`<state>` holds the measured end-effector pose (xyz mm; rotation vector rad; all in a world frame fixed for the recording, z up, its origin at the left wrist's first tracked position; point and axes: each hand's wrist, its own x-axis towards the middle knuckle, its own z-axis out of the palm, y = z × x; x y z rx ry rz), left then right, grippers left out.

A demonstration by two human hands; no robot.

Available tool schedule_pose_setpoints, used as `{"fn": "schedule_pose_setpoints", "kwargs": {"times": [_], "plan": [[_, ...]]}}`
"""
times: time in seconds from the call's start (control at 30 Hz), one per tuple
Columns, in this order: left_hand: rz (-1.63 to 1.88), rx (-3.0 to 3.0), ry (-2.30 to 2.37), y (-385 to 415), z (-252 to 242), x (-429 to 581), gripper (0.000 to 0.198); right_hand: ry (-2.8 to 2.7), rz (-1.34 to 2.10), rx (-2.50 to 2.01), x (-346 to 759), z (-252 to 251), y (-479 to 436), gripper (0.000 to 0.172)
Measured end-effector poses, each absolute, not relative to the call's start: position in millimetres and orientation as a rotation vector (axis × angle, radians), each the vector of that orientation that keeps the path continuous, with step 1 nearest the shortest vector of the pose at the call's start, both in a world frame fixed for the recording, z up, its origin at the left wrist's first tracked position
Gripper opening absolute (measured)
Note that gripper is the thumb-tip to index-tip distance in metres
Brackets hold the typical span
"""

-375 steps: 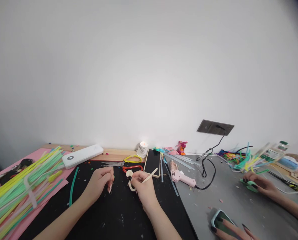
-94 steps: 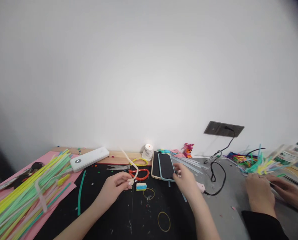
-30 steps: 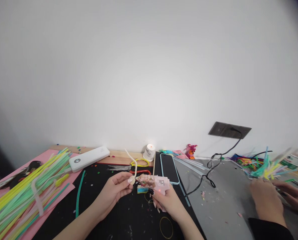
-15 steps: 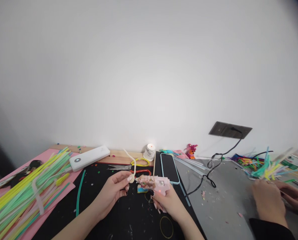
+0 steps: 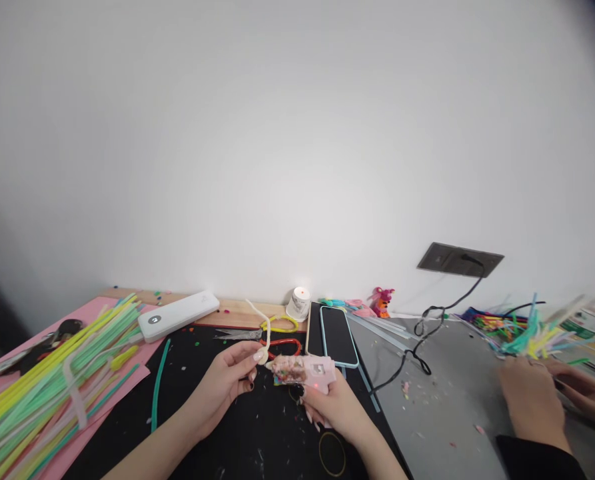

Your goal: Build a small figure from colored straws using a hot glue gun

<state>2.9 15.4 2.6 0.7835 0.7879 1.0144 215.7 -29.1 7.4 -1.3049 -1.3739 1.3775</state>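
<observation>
Between its thumb and fingers my left hand [image 5: 232, 375] pinches a cream pipe cleaner [image 5: 268, 328], coiled into a small disc at the bottom with a loose tail rising. My right hand [image 5: 330, 403] is wrapped round the grip of a pink hot glue gun [image 5: 304, 371] that has decorations stuck to its barrel and a small red light. The gun's nozzle points left, right at the coil; whether they touch I cannot make out. Behind the hands lie scissors with red and yellow handles [image 5: 282, 324].
Bundled pipe cleaners [image 5: 67, 380] cover pink paper on the left, beside a white power bank [image 5: 180, 316]. A phone [image 5: 339, 337], a white cup [image 5: 298, 305] and a pink figurine [image 5: 382, 302] stand near the wall. A black cord [image 5: 406, 360] runs to the socket. Another person's hands [image 5: 534, 400] work at right.
My right hand has brought the glue gun slightly left and tilted it, so its nozzle is closer to the coil. My left hand stays almost still.
</observation>
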Motion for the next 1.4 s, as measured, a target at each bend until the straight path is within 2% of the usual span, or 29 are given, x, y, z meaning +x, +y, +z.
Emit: {"fn": "schedule_pose_setpoints", "kwargs": {"times": [0.33, 0.73, 0.97, 1.17, 1.4], "plan": [[1.007, 0.804, 0.795, 16.5, -2.1, 1.6, 0.03, -1.342, 1.301, -1.411, 217.0, 6.2, -28.6, 0.029], [0.959, 0.843, 0.812, 13.0, 4.3, 2.1, 0.029, -1.32, 1.297, -1.346, 217.4, 3.0, -27.9, 0.034], [0.942, 0.852, 0.818, 13.7, 3.2, 2.7, 0.029, -1.326, 1.288, -1.377, 218.2, 1.3, -26.9, 0.03], [0.93, 0.857, 0.836, 12.1, 7.4, 2.9, 0.03, -1.358, 1.282, -1.377, 218.1, 5.7, -28.2, 0.039], [0.932, 0.849, 0.843, 11.7, 8.3, 2.7, 0.031, -1.333, 1.258, -1.373, 221.3, -4.7, -25.5, 0.019]]}}
